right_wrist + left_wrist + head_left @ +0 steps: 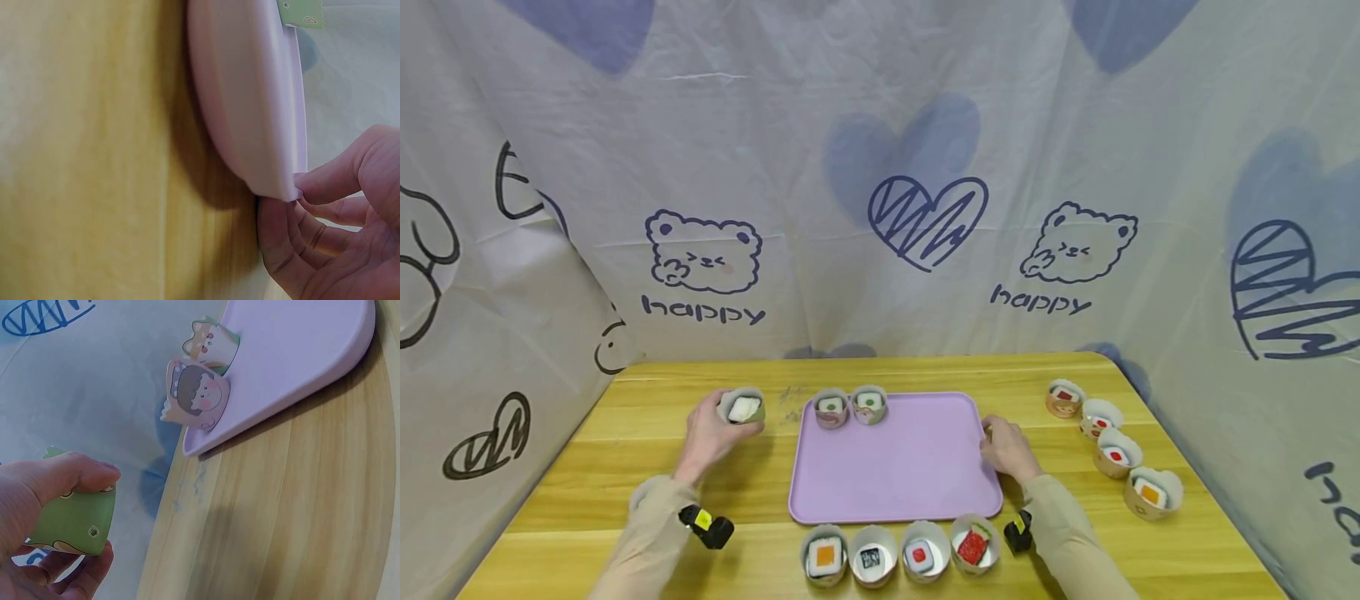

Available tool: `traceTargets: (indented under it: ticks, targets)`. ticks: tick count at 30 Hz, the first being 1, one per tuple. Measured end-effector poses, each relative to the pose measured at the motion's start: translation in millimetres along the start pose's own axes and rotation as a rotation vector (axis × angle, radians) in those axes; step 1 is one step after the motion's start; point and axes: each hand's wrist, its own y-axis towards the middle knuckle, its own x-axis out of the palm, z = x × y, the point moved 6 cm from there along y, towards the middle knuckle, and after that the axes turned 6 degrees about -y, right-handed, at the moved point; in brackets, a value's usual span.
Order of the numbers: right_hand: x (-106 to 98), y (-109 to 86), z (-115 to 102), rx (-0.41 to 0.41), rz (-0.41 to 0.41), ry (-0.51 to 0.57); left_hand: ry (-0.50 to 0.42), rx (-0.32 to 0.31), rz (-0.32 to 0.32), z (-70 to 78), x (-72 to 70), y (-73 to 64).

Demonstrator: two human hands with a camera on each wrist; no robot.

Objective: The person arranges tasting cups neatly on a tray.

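My left hand (709,435) grips a small paper cup (75,519) with a green cartoon print, thumb on one side and fingers on the other. A white sushi-like piece (744,408) sits inside that cup, which is held left of the lilac tray (910,475). At the tray's right edge, my right hand (1011,450) pinches the rim between thumb and fingers. Two printed paper cups, one pink with a child's face (199,397) and one with a dog face (209,345), stand in the tray's far left corner. Each contains a white piece with a green centre.
In front of the tray stands a row of several cups (874,575) with sushi-like pieces. Several more cups (1142,504) form a slanting line at the table's right side. A printed white cloth (820,275) hangs behind the wooden table (587,475).
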Motion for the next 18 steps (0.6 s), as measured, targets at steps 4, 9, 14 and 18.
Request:
traceTargets:
  ticks: [4, 9, 14, 18]
  targets:
    - [0, -0.5, 0, -0.006, 0.002, -0.001, -0.005, 0.014, 0.002, 3.6, 6.2, 2.1]
    - [0, -0.5, 1, -0.019, 0.002, -0.004, -0.017, 0.025, -0.001, 8.9, 14.5, 4.0]
    - [0, -0.3, 1, -0.020, 0.004, -0.008, -0.028, 0.043, -0.008, 15.3, 22.1, 5.7]
    - [1, -0.3, 1, -0.014, 0.001, -0.009, -0.017, 0.061, 0.005, 20.3, 27.3, 6.2]
